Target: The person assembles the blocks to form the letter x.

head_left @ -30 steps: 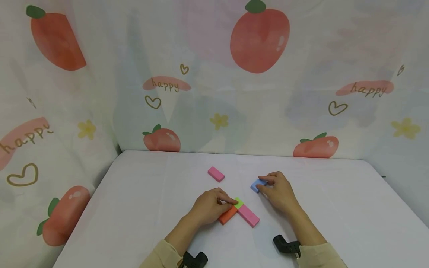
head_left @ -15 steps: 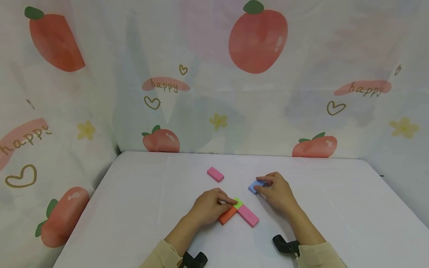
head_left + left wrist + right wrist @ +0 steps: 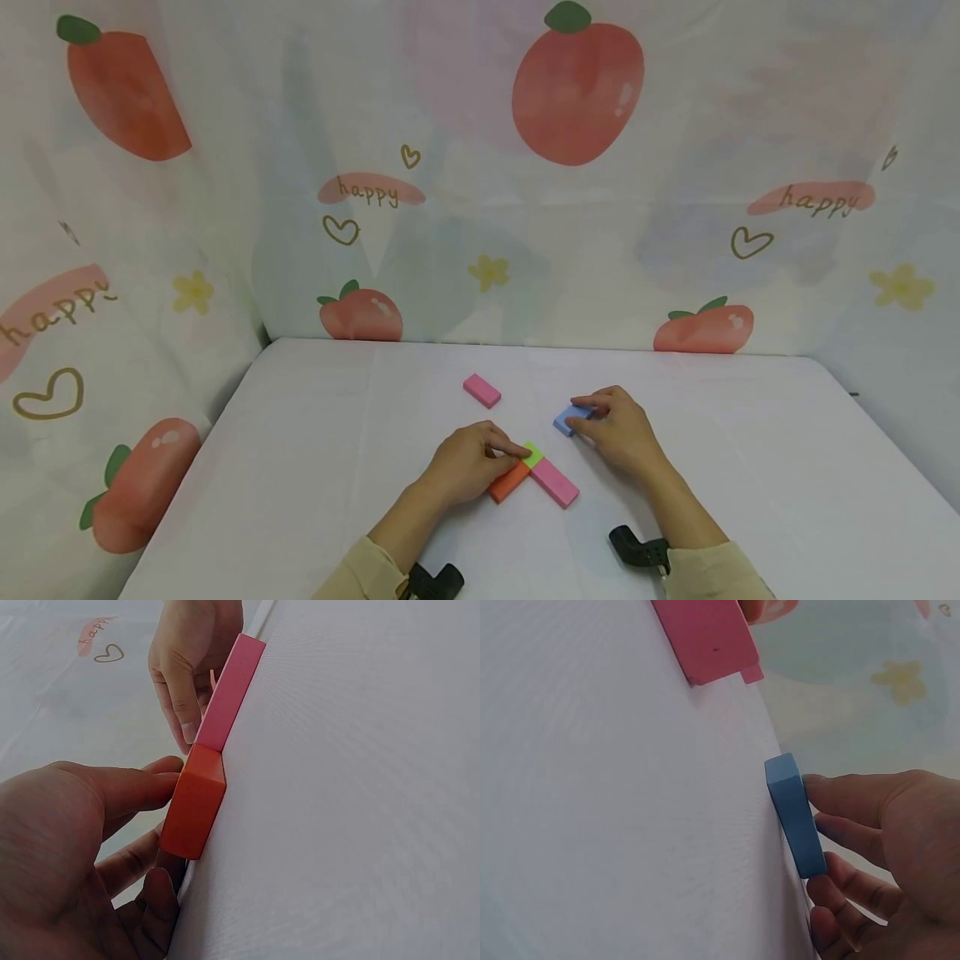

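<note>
On the white table, an orange block (image 3: 509, 482), a small lime-green block (image 3: 533, 455) and a long pink block (image 3: 556, 483) lie joined at an angle. My left hand (image 3: 471, 461) grips the orange block between thumb and fingers, its index fingertip reaching the edge of the green one. In the left wrist view, the thumb lies along the near side of the orange block (image 3: 193, 802). My right hand (image 3: 621, 427) pinches a blue block (image 3: 571, 421), to the right of and beyond the green one. The right wrist view shows the blue block (image 3: 795, 816) close over the tabletop.
A shorter pink block (image 3: 482, 391) lies apart, farther back on the table (image 3: 337, 467). Behind the table hangs a pale printed curtain (image 3: 450, 100). Black wrist mounts (image 3: 639, 547) stick out beside both sleeves.
My right hand has slid the blue block slightly left and nearer to me, most of it in the first half second. The left hand and the joined blocks stay in place.
</note>
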Available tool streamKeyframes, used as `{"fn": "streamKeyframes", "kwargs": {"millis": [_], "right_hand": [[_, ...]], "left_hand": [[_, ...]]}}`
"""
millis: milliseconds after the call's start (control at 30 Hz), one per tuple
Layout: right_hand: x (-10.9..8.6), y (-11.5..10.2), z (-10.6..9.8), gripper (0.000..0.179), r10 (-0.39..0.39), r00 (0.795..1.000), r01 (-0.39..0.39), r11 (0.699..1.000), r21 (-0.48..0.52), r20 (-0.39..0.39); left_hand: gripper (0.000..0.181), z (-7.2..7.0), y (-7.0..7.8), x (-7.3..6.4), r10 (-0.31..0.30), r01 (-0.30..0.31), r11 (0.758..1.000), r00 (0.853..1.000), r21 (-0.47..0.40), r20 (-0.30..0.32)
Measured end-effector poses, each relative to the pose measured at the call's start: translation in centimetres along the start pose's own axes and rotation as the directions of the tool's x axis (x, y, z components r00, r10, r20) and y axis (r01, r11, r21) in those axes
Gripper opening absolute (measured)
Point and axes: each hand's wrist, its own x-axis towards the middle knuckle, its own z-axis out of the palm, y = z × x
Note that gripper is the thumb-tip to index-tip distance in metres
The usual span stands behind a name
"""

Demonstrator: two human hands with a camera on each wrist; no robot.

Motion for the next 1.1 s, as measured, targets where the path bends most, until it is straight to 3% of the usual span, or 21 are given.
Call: {"fn": "streamKeyframes", "kwargs": {"millis": [1100], "right_hand": [[-0.01,-0.23,0.27,0.035,-0.009,0.999,0.009,1.000,0.006,0.035]], "left_hand": [[0.017,-0.16,0.26,-0.12,-0.001,0.001,1.000,1.000,0.000,0.004]]}}
